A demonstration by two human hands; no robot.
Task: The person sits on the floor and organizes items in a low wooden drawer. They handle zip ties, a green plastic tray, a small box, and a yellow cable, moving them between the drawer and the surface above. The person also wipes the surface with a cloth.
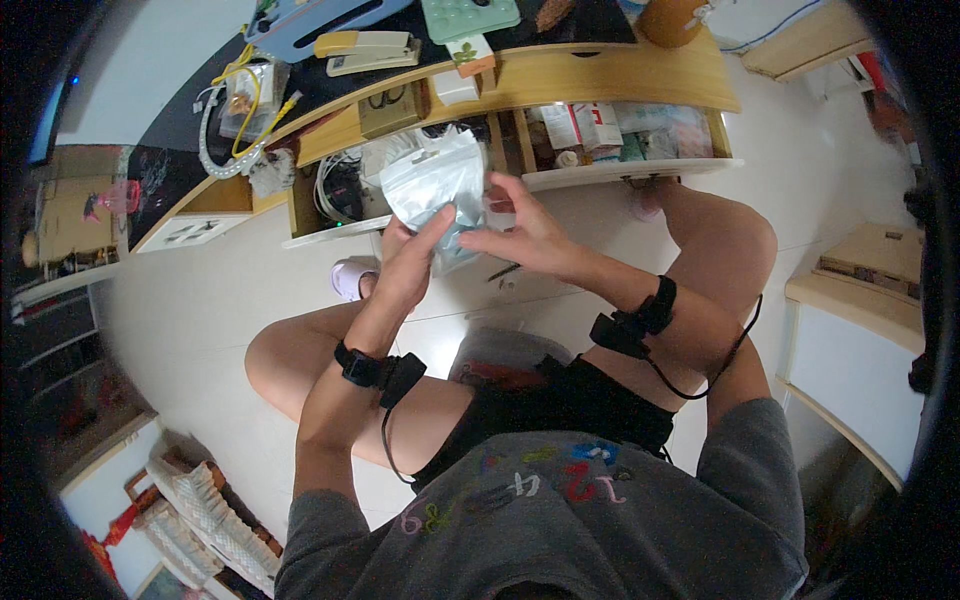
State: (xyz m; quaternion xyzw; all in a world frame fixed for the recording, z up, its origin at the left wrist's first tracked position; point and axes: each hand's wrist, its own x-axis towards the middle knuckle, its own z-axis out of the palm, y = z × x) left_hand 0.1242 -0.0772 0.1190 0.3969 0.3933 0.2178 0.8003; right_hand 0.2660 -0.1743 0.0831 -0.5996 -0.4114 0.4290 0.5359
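Note:
A silvery, partly clear zip pouch point(439, 184) with a hang hole is held up in front of the open left drawer point(337, 231). My left hand point(412, 259) grips its lower left side, the thumb lying across the front. On the pouch's right, my right hand point(525, 229) has its fingers spread, with the thumb at the lower edge; whether it pinches the pouch I cannot tell. Something bluish shows through the pouch's lower part. Behind the pouch, the drawer holds coiled white cables point(328, 187) and dark items, partly hidden.
The right drawer point(630, 171) stands open with boxes point(581, 126) and packets. On the desk lie a stapler point(371, 52), a yellow cable point(259, 112), a plastic bag point(251, 97) and a green item point(469, 16). A cardboard box point(874, 259) rests on the cabinet at right.

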